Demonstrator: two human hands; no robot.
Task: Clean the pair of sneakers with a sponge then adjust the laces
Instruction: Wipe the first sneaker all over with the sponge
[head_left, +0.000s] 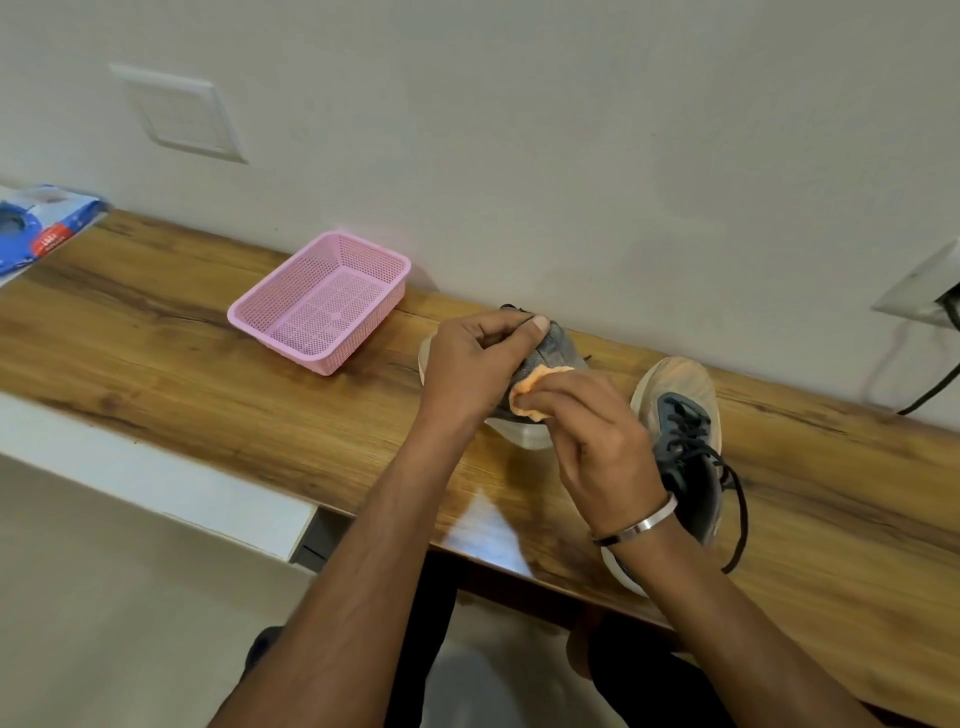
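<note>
two sneakers: left hand (475, 364) grips one (553, 348), right hand (592, 441) pinches one sponge (535, 397).

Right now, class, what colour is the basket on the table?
The basket is pink, seen clearly in the head view.

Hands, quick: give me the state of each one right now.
Left hand: closed, gripping the grey sneaker on the table.
Right hand: closed, holding the orange sponge against that sneaker.
</note>
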